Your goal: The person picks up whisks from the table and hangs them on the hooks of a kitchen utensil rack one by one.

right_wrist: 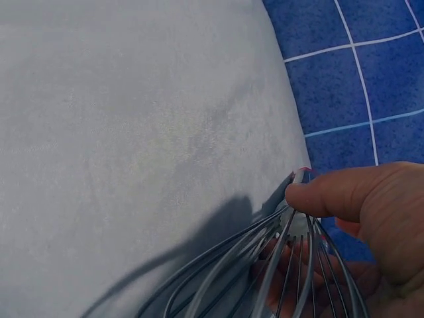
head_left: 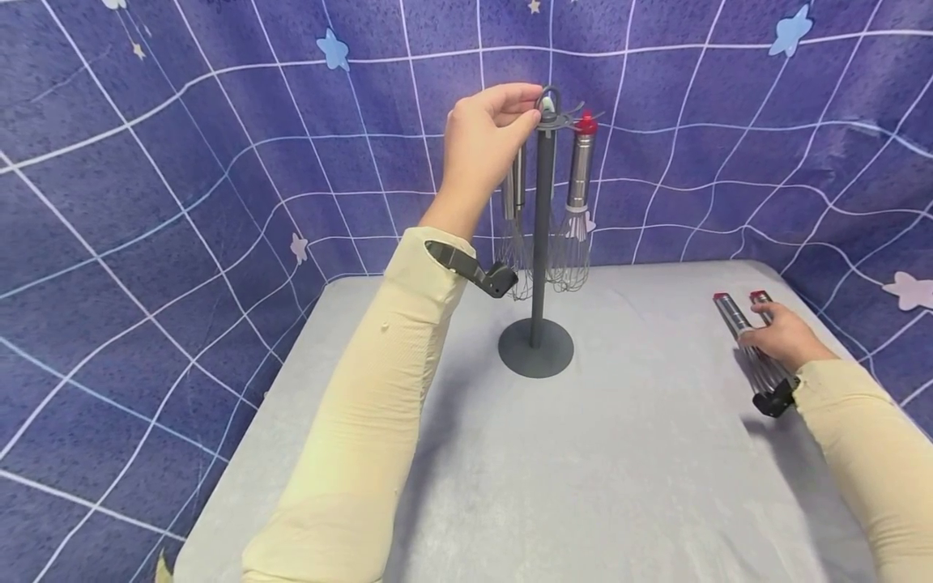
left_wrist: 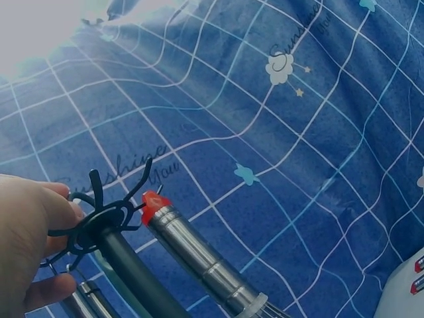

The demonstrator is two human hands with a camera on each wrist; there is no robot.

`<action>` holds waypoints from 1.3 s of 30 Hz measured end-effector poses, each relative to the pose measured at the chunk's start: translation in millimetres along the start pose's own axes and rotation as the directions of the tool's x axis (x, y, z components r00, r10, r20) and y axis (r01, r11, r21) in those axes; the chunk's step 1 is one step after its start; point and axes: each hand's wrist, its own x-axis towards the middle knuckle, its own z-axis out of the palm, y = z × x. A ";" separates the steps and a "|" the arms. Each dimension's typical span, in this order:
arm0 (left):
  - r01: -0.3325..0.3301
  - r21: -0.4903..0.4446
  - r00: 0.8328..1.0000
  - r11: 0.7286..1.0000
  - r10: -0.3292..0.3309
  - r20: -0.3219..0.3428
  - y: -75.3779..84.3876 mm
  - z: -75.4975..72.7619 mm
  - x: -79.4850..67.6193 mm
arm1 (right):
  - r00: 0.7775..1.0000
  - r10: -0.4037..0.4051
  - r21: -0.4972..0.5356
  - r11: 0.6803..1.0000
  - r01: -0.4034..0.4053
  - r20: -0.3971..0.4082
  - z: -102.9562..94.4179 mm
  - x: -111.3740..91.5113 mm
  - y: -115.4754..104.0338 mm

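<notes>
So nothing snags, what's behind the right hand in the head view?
Past the right hand, gripping a whisk, a second red-tipped handle shows its end. Its continuation under the hand is covered.

White-gridded blue cloth (head_left: 379, 162), pale-blue stars (head_left: 334, 51) on it, a white cloud (left_wrist: 279, 69); pale grey tabletop (head_left: 619, 486)

The left grip (left_wrist: 30, 232), a bare hand, pinches the left side of the hooked top of a dark rack (left_wrist: 132, 262). A metal whisk (left_wrist: 205, 255) with a red cap (left_wrist: 156, 207) hangs right of the pole, metal handles (left_wrist: 97, 299) left of it. Well to the right, red-tipped things (left_wrist: 418, 285) lie on the pale counter (left_wrist: 397, 298). Blue gridded cloth (left_wrist: 218, 119) spreads on the far side.
</notes>
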 end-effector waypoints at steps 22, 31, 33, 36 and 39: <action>-0.006 0.002 1.000 1.000 0.006 -0.008 2.7 -2.6 -0.5 | 0.988 0.137 0.171 0.974 -0.147 0.072 2.3 8.6 0.5; -0.005 -0.005 1.000 1.000 0.005 -0.007 1.8 -1.6 -0.8 | 0.984 0.151 0.170 0.972 -0.165 0.091 4.2 10.4 1.7; 0.000 -0.009 1.000 1.000 0.000 -0.006 1.7 -1.4 -1.0 | 0.984 0.155 0.166 0.972 -0.168 0.089 4.8 10.8 2.4; 0.007 -0.015 1.000 1.000 -0.007 -0.001 1.7 -1.0 -1.0 | 0.985 0.155 0.154 0.974 -0.166 0.081 5.2 11.1 2.5; 0.011 -0.012 1.000 1.000 -0.011 -0.001 2.1 -0.9 -0.6 | 0.985 0.155 0.141 0.976 -0.165 0.077 5.0 12.2 3.1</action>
